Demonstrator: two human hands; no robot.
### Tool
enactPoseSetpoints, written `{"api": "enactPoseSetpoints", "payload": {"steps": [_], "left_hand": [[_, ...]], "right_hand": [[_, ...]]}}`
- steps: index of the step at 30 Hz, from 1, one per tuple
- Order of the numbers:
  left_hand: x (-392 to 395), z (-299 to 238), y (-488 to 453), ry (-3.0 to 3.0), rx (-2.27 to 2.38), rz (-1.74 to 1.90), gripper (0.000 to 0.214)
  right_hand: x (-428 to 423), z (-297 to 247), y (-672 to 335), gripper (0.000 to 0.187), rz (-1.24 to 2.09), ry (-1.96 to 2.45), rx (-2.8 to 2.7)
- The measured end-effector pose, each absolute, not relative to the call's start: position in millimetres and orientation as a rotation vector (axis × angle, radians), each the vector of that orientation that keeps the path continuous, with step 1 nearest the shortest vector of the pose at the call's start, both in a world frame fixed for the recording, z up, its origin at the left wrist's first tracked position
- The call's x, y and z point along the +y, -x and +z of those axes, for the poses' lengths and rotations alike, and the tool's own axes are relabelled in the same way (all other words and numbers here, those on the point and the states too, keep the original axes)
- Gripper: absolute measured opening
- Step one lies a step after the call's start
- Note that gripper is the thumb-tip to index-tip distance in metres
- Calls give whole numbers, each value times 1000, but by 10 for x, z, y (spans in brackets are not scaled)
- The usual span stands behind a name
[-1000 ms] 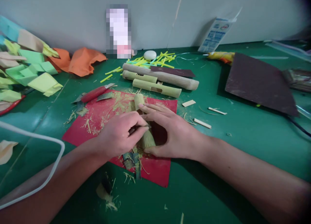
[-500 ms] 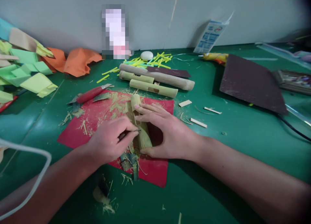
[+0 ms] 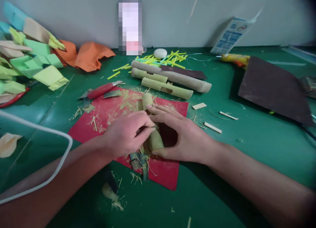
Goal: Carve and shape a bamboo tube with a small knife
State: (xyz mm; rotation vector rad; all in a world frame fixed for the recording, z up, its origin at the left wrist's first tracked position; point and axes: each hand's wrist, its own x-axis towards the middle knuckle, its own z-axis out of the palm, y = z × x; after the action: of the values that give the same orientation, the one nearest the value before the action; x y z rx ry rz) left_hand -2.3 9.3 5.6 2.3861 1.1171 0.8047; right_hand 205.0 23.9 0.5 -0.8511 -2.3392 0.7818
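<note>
A short pale bamboo tube [image 3: 156,140] with an opening cut in its side lies on the red sheet [image 3: 170,175], pointing away from me. My right hand [image 3: 184,132] steadies it, with the thumb at the near end and the fingers over its far half. My left hand [image 3: 132,132] is closed in a pinch on a small dark scrap [image 3: 154,127], which looks like sandpaper and touches the tube near its opening. Most of the scrap and part of the opening are hidden by fingers. Dusty dark sandpaper strips [image 3: 145,168] lie just below.
Beyond the sheet are a red-handled knife [image 3: 102,90], two cut bamboo pieces [image 3: 168,88] and a longer grey stick [image 3: 177,78]. Brown sandpaper [image 3: 274,89] is at right, folded coloured papers [image 3: 37,61] at left. A white cable [image 3: 49,130] loops over my left forearm.
The view has swung slightly left, so everything sits further right. My left fingertips have slid a little way up the tube. My right hand keeps its hold.
</note>
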Motion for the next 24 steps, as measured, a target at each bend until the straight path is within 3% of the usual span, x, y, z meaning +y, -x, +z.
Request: {"api": "enactPoseSetpoints", "payload": {"steps": [3,8,13,24], "left_hand": [[91,49,43,-2385,1158,811,8],[106,61,-12,-2382,1118,831,12],[95,63,32,-2386,1178,806,9],[97,80,13,-2394,1199,799,9]], "right_hand": [[240,13,-2051,69,795,850,-2354],[240,17,-2044,79,767,867,-2332],[250,25,-2048,68,810,859,-2349],[232,30,-2042,90,781,921,-2324]]}}
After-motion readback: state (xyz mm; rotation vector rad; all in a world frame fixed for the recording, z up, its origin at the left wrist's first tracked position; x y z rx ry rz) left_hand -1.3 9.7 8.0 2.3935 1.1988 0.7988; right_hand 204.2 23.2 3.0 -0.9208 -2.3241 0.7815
